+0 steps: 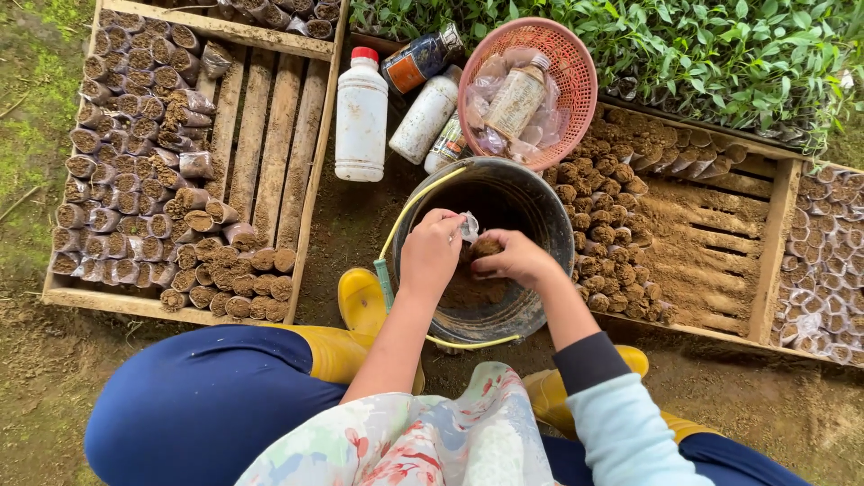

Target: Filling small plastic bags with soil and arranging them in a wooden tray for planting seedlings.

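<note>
1. Right now the left hand [430,254] pinches a small clear bag [469,227] by its mouth over the black bucket [549,202] at the centre of the frame; the bag touches both hands.
2. Meanwhile the right hand [515,258] is closed around a clump of soil [487,247], pressed against the bag's opening. Neither hand is spread wide.
3. To do it well, I judge the left fingers should keep the mouth open and round, so the soil drops in rather than onto the rim.
4. Keeping both hands low over the bucket lets spilled soil fall back inside.
5. Packing firmly would probably help the bag stand like the filled ones in the left crate [135,304], at the left of the frame, and in the right crate [781,247].
6. Whether the bag is nearly full I cannot tell; the hands hide most of it.
</note>
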